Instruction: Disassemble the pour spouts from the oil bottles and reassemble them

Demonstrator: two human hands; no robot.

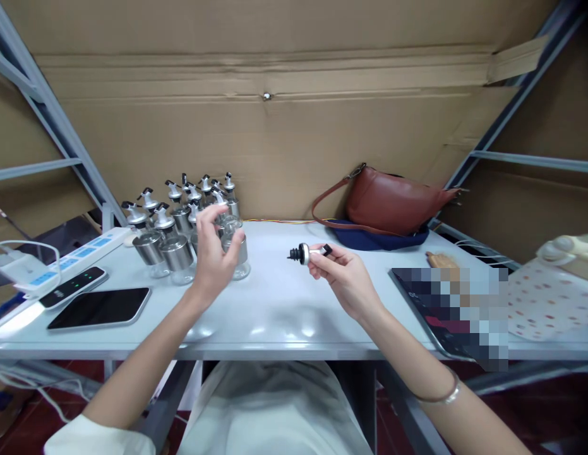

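My right hand grips a pour spout by its flip-lid end, above the white table. Its black ribbed stopper points left. My left hand is open, thumb and fingers apart, in front of a clear glass bottle that has no spout on it. Whether the thumb touches this bottle, I cannot tell. Behind and left of that hand stand several glass bottles with steel sleeves, each topped by a silver and black spout. My left hand hides some of them.
A phone, a black device with green lights and a power strip lie on the left. A brown handbag rests on dark blue cloth at the back right. A blurred-out tablet-like object lies at right. Cardboard walls the back.
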